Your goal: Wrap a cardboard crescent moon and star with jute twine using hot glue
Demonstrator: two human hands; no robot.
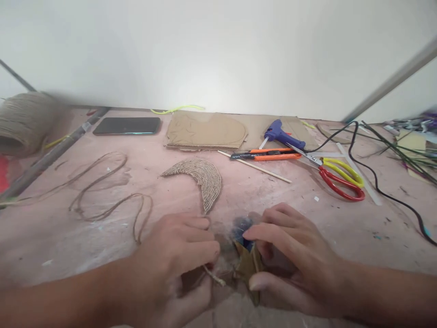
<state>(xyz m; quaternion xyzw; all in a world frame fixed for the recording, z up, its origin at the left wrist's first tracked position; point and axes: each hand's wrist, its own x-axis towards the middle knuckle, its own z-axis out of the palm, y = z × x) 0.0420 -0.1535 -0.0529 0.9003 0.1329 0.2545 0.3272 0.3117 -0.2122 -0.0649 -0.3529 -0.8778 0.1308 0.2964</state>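
My left hand (184, 259), at the lower middle, pinches a thin twine (214, 276) whose short end sticks out below its fingers. To its right, my right hand (290, 259) holds a small brown cardboard star (246, 266) between thumb and fingers. Something dark blue (243, 230) lies by the star's upper edge, partly under the right fingertips; its shape is blurred. Just beyond my left hand rests a crescent (208, 180) covered in coiled twine. A long loose twine (102, 213) curves over the table at the left.
Farther back are a phone (127, 126), cardboard pieces (205, 132), a blue glue gun (283, 136), an orange cutter (273, 155), a thin stick (261, 169) and red-yellow scissors (341, 180). A twine spool (25, 120) stands left. A black cable (382, 191) runs down the right.
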